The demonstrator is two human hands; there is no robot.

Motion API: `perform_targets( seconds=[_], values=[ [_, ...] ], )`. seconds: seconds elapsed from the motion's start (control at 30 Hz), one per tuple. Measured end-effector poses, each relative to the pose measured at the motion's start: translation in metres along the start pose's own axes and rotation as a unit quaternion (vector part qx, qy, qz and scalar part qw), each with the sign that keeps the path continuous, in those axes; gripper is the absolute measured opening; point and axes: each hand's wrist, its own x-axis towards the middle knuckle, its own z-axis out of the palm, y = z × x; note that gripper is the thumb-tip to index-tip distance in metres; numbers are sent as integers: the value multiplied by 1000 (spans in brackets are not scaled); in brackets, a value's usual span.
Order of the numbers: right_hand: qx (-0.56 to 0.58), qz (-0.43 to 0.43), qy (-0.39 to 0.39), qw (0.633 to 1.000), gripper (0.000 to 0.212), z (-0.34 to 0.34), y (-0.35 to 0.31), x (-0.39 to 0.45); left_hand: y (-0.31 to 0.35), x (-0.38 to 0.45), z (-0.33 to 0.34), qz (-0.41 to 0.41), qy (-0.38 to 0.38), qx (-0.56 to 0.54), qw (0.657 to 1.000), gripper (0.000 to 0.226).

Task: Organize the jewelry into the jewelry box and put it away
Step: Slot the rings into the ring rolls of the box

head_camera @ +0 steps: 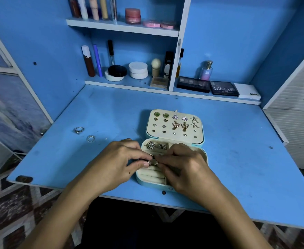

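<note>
The blue desk [237,141] carries everything, with shelves of cosmetics [129,71] behind it; near its front edge sits the open jewelry box [204,141], lid flat back toward the shelves and studded with pairs of earrings [176,124], tray nearest the person. The box lies close to the desk's front lip, so a heavy press into the tray could, I judge, nudge it toward the drop; the risk looks small but real.

The left hand [118,159] and right hand [185,164] meet over the ring rolls in the tray, both with fingers curled, pinching between them a small ring [153,162]; how far it is seated in the slot I cannot tell, since the fingers hide most of it. The likely slip is here: the thing is tiny and held by fingertips from two sides, so if one hand lets go before it is wedged between the rolls it may tip out, fall into the wrong compartment or skip onto the desk; pushing askew could also catch the pieces already lying in the back compartment [155,146].

Two loose rings [79,130] [90,138] lie well to the left on the desk, apart from the box; small and pale, they could be brushed off by a forearm or forgotten before the lid is closed.
</note>
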Motion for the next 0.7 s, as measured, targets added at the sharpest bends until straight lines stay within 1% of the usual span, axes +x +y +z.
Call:
perform_targets(
  seconds=[0.2,0.43,0.6,0.7],
  values=[
    [17,7,-19,1000,23,0,-1,1,0,3,-1,-6,-11,-1,1000,20],
    [33,55,-24,998,26,-4,-10,7,1,5,1,-37,3,-19,999,14],
    [19,76,-39,996,19,-4,-14,8,4,5,1,-75,8,-19,997,15],
    [9,70,-47,996,19,-4,-15,9,4,5,0,-64,0,-13,998,14]
  ],
)
